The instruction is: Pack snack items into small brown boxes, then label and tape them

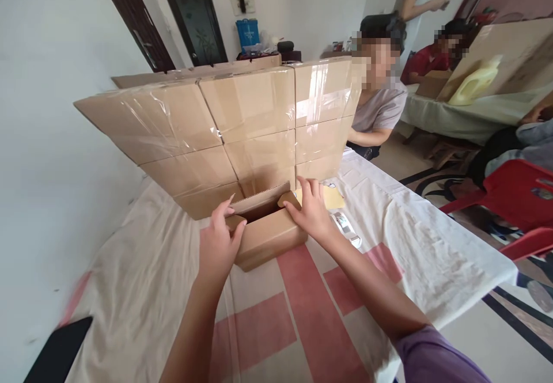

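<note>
In the head view, the box point(270, 239) stands on the cloth point(138, 291), open at the top, just before a tall cardboard wall point(259, 103) under clear, shiny tape. The left hand point(219, 234) is at the box's left end, its thumb at the near edge by the flap and its fingers at the far corner; the right hand point(311, 210) is at the right end, with its thumb on the flap there and its fingers spread. Neither hand is clenched, but I cannot tell if they grip the box or only rest upon it. The inside of the box is dark — what lies in it, if anything, cannot be made out. A yellow piece point(333, 197) is partly hidden behind the right hand, and a shiny silver thing point(345, 229), hard to identify, lies beside the right forearm. At the lower left, a black thing point(60, 353) is cut off by the border. The wall hides part of a seated person point(382, 106); the standing person point(415, 3) behind is cut off at the top, and the red chair point(518, 198) at the right side. As for writing, the blue container point(247, 34) at the back bears small pale marks — too small for reading. A little white mark on the wall is likewise not legible, and on the yellow jug point(477, 82) I can read no label.
</note>
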`<state>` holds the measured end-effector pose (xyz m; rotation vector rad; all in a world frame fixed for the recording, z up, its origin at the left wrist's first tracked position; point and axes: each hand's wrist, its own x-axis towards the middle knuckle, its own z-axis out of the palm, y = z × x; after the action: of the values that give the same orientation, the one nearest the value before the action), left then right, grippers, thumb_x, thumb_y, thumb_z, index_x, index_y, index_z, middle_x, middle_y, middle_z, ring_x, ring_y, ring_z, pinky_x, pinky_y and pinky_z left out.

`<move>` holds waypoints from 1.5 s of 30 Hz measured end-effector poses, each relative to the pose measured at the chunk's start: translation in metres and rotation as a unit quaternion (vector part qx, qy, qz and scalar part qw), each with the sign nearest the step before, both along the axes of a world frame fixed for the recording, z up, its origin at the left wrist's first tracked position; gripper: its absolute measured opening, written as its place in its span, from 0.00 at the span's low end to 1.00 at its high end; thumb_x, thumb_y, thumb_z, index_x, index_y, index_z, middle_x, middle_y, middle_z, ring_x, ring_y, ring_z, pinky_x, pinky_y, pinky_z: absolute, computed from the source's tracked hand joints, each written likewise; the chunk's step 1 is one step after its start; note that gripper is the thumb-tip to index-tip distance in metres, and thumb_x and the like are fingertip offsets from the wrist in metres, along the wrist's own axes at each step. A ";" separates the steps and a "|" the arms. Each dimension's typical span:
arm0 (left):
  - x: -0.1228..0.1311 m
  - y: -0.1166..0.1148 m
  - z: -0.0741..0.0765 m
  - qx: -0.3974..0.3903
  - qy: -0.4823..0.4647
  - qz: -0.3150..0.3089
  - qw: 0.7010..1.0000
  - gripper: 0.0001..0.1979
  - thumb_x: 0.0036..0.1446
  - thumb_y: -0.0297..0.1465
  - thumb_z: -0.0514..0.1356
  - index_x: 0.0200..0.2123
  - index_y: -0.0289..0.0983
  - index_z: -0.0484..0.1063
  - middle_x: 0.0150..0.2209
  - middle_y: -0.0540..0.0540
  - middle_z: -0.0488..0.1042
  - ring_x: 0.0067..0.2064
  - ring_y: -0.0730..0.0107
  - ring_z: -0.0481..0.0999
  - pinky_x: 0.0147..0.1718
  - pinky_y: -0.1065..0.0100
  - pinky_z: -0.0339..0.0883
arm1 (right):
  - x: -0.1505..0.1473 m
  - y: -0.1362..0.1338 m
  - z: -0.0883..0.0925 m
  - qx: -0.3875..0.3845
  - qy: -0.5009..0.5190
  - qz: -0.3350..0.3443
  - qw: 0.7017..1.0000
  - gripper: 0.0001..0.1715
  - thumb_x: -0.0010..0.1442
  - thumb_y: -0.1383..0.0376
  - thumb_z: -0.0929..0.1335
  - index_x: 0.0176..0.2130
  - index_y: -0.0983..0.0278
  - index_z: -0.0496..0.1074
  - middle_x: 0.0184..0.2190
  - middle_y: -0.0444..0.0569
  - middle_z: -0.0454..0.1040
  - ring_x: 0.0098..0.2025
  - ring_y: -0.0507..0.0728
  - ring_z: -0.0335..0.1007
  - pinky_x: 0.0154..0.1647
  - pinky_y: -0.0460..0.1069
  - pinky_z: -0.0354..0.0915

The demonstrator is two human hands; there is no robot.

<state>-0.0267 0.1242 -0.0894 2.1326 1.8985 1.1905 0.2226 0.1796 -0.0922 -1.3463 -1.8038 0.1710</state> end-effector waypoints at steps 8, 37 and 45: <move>0.007 -0.001 0.001 0.139 0.129 0.051 0.981 0.23 0.66 0.40 0.60 0.60 0.37 0.69 0.54 0.34 0.78 0.56 0.44 0.77 0.51 0.50 0.69 | 0.010 0.002 0.006 0.054 -0.139 0.110 0.983 0.19 0.73 0.66 0.62 0.59 0.60 0.74 0.51 0.55 0.77 0.60 0.67 0.65 0.64 0.64 0.55; 0.030 -0.021 0.000 -0.018 0.268 -0.126 0.955 0.30 0.74 0.42 0.50 0.74 0.39 0.55 0.68 0.40 0.70 0.70 0.49 0.68 0.66 0.46 0.61 | 0.003 -0.020 0.007 -0.059 -0.228 0.104 0.966 0.28 0.77 0.62 0.56 0.66 0.66 0.71 0.71 0.54 0.66 0.74 0.71 0.57 0.70 0.71 0.56; 0.025 -0.019 -0.001 -0.058 0.227 -0.144 0.962 0.30 0.74 0.43 0.49 0.74 0.41 0.55 0.70 0.41 0.67 0.73 0.50 0.64 0.69 0.44 0.58 | 0.003 -0.020 0.012 -0.043 -0.235 0.172 0.956 0.29 0.78 0.60 0.55 0.69 0.64 0.68 0.73 0.52 0.63 0.77 0.68 0.51 0.76 0.73 0.46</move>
<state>-0.0016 0.1055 -0.0906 2.6645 1.6518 0.5565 0.2261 0.1598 -0.0806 -1.1865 -2.4548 0.1212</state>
